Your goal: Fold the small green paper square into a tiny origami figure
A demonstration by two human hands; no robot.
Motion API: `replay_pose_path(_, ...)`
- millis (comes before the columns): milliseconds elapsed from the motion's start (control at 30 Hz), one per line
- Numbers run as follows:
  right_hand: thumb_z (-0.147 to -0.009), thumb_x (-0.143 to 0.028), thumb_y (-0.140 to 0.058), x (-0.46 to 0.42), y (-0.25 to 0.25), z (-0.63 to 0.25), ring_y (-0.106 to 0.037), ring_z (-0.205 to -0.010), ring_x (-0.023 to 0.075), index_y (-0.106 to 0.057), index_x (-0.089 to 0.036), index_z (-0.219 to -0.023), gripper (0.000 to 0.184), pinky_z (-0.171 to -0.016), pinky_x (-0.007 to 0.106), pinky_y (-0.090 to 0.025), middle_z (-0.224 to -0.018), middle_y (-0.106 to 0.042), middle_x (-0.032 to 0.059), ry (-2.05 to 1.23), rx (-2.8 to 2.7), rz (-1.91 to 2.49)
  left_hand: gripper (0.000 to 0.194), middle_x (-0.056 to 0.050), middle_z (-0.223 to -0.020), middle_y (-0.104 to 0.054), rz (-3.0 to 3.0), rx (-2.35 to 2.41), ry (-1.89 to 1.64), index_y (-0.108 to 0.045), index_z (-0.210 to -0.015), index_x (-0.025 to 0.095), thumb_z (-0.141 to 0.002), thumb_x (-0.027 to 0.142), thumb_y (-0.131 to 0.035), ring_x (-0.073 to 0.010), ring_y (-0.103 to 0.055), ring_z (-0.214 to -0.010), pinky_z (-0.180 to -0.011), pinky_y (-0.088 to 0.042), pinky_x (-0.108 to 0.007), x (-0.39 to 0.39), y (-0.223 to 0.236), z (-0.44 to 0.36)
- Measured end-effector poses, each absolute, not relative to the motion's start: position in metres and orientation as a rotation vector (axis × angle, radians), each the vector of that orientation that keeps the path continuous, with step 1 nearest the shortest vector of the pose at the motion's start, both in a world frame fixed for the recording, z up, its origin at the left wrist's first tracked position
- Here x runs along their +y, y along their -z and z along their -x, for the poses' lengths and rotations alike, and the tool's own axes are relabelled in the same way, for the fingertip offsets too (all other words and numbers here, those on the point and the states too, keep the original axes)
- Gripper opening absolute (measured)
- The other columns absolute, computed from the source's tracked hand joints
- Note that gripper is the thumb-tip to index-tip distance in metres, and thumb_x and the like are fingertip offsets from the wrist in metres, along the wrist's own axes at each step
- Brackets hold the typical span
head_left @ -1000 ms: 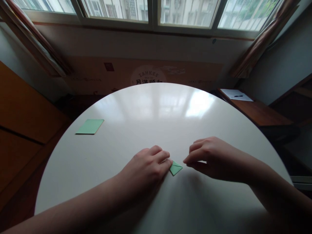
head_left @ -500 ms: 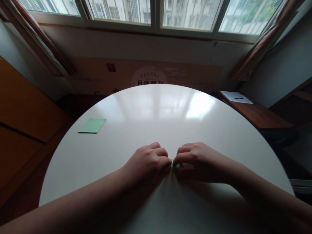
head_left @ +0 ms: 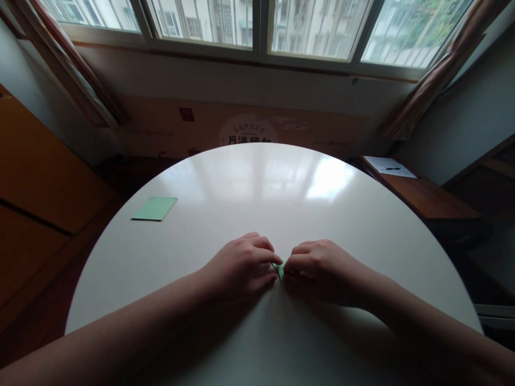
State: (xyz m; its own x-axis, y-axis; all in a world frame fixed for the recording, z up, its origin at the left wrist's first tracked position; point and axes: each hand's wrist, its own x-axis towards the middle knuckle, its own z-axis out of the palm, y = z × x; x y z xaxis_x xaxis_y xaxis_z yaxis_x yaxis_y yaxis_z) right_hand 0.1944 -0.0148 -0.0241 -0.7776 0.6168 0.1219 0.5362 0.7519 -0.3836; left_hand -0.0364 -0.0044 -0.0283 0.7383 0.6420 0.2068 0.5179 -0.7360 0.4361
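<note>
A small piece of folded green paper is between my two hands, above the white round table. My left hand is at its left side, with the index fingertip on the upper part and the thumb lower down, a small gap showing between them. From the right, my right hand pinches the paper between bent fingers and thumb. Much of the paper is hidden by the fingers, so its full shape cannot be made out. A flat square of green paper, perhaps a stack, lies apart at the table's left.
Beyond the table's far edge, a printed orange panel stands against the wall beneath the windows. On the right, a brown wooden surface carries a white sheet and a dark pen. An orange-brown cabinet is at the left.
My left index finger and thumb have spread slightly apart at the folded paper, which shows a little more. Both hands have shifted slightly left. The camera view has tilted a little.
</note>
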Motion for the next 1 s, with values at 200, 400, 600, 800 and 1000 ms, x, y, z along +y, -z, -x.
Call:
replay_pose_path(200,-0.088,-0.015,-0.064,-0.011,0.022,-0.2,-0.061,-0.065,0.012,-0.073,-0.02,-0.092,0.011,-0.062,0.022,-0.042,-0.075,-0.07,0.0003,-0.793,-2.567,0.952,0.017,-0.003,-0.098,-0.071,-2.708,0.789,-0.445,-0.075,-0.098,0.026,-0.085,0.028,-0.065,-0.0182,-0.061,-0.088,-0.073,-0.051,-0.027,-0.008,0.03,0.036)
replay_pose_path(400,-0.085,-0.016,-0.067,-0.002,0.016,-0.21,-0.061,-0.068,0.0141,-0.073,-0.02,-0.094,0.012,-0.064,0.025,-0.045,-0.082,-0.071,0.0025,-0.723,-2.488,1.059,0.02,-0.001,-0.113,-0.071,-2.759,0.574,-0.346,-0.07,-0.106,0.025,-0.088,0.03,-0.064,-0.0194,-0.061,-0.101,-0.089,-0.05,-0.03,-0.007,0.023,0.037)
replay_pose_path(600,-0.087,-0.022,-0.071,-0.004,0.02,-0.207,-0.06,-0.073,0.0144,-0.073,-0.02,-0.089,0.004,-0.067,0.025,-0.044,-0.082,-0.068,0.0024,-0.734,-2.552,0.943,0.018,-0.002,-0.12,-0.07,-2.721,0.509,-0.396,-0.068,-0.105,0.023,-0.09,0.022,-0.059,-0.0207,-0.061,-0.11,-0.098,-0.047,-0.033,-0.002,0.027,0.038)
replay_pose_path(800,-0.087,-0.022,-0.072,-0.006,0.027,-0.203,-0.06,-0.083,0.0156,-0.074,-0.025,-0.095,0.009,-0.072,0.026,-0.044,-0.095,-0.069,0.0017,-0.686,-2.575,0.897,0.011,-0.006,-0.112,-0.069,-2.593,0.894,-0.56,-0.071,-0.093,0.022,-0.086,0.025,-0.063,-0.0229,-0.062,-0.101,-0.087,-0.05,-0.034,0.001,0.028,0.045)
replay_pose_path(1000,-0.087,-0.026,-0.071,-0.015,0.021,-0.193,-0.058,-0.08,0.0176,-0.071,-0.022,-0.082,0.006,-0.069,0.029,-0.042,-0.087,-0.07,0.0007,-0.497,-2.621,0.999,0.018,-0.005,-0.096,-0.072,-2.566,1.198,-0.428,-0.074,-0.088,0.022,-0.091,0.033,-0.06,-0.0233,-0.061,-0.091,-0.08,-0.049,-0.036,-0.008,0.019,0.042)
